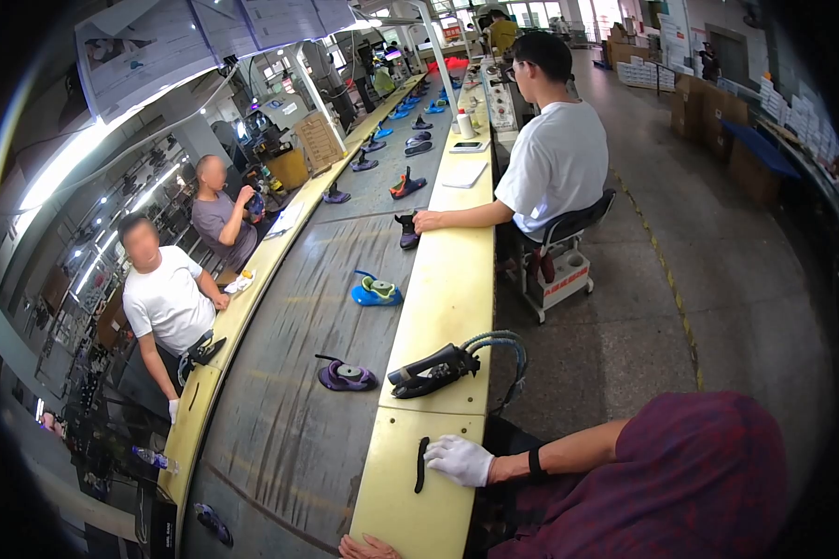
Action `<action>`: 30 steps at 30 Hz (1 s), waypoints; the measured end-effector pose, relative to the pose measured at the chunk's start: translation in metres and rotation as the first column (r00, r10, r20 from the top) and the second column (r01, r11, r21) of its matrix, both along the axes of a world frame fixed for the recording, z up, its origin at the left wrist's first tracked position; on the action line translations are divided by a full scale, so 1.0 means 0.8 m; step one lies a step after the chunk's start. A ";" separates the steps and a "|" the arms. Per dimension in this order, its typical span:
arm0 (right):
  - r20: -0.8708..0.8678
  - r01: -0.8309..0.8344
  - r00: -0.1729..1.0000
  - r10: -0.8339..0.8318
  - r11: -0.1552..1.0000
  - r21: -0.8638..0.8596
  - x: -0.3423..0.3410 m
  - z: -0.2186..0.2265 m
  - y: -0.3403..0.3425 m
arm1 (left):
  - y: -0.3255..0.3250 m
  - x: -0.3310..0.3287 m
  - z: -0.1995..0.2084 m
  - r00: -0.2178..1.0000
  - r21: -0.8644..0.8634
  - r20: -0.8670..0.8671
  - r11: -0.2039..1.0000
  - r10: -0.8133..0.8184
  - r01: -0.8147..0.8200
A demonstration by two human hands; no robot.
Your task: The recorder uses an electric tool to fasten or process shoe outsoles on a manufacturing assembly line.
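Note:
My right hand (459, 460), in a white glove, rests on the yellow bench top (405, 522), palm down with fingers loosely spread. Beside its fingertips lies a short black strip (420, 470); I cannot tell whether they touch. At the lower edge my bare left hand (368, 548) lies flat on the bench's belt-side edge, only partly in view. Farther along the bench sits a black hand tool with hoses (433, 370). A purple shoe upper on a last (347, 374) is on the belt near that tool.
The grey conveyor belt (280, 410) carries several shoes, including a blue one (377, 290). Ahead on my side, a seated co-worker (559, 158) touches a black shoe (407, 233). Two people (168, 303) stand across the belt. A bottle (154, 457) lies on the far bench.

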State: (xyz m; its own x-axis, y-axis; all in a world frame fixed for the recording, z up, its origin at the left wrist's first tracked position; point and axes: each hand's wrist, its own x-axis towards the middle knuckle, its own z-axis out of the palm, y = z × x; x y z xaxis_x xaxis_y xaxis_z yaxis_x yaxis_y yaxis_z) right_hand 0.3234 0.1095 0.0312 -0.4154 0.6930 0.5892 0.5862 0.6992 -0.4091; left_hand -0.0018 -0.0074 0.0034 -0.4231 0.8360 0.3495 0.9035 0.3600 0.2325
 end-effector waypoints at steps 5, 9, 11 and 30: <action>0.016 -0.027 1.000 0.026 1.000 0.004 -0.010 -0.003 0.002 | -0.003 -0.008 -0.006 1.000 0.036 -0.005 0.999 0.011 -0.011; 0.042 -0.009 0.999 0.010 1.000 -0.023 -0.005 0.003 0.002 | 0.002 -0.028 -0.053 0.995 0.174 -0.094 0.985 0.016 0.001; 0.054 0.024 0.998 -0.024 1.000 -0.008 0.001 0.002 0.003 | 0.018 -0.019 -0.030 0.998 0.124 -0.070 0.992 -0.004 0.013; 0.025 -0.014 1.000 0.014 1.000 0.028 -0.013 0.017 -0.001 | 0.000 -0.016 -0.017 0.997 0.068 -0.069 0.997 0.040 -0.035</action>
